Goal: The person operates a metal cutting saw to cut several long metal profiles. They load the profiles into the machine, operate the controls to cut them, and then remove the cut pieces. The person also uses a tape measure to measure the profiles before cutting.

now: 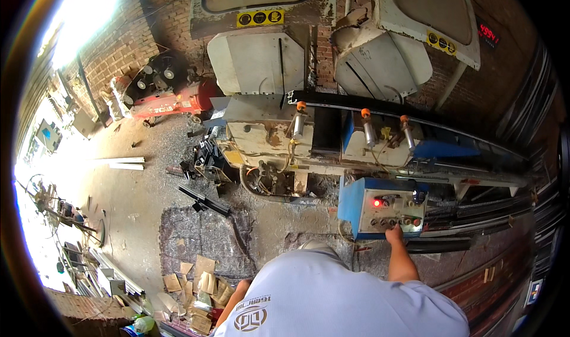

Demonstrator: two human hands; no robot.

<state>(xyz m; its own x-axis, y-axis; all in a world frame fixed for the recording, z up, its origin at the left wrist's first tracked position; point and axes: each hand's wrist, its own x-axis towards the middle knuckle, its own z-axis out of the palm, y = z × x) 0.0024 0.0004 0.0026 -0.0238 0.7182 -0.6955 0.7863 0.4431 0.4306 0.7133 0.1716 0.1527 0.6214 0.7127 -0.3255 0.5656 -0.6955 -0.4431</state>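
My right hand [394,235] reaches to the lower edge of a blue control box [351,209], at a row of buttons on its pale panel. Its fingers look curled, with one fingertip or the thumb against the panel near a button; nothing is held. A red light [377,203] glows on this panel. Only a bit of my left arm [233,301] shows beside my white shirt, and that hand's fingers are hidden. Behind the box, a long dark profile [427,120] lies across a two-headed cutting machine [261,138], beside upright clamp cylinders [369,129] with orange caps.
Two pale saw guards [255,61] rise at the back. A red air compressor [172,102] stands at the far left. Black offcuts [208,159] pile beside the machine, with more profile pieces [203,200] on the floor. Cardboard scraps [205,269] lie near my left side; long profiles [534,171] line the right.
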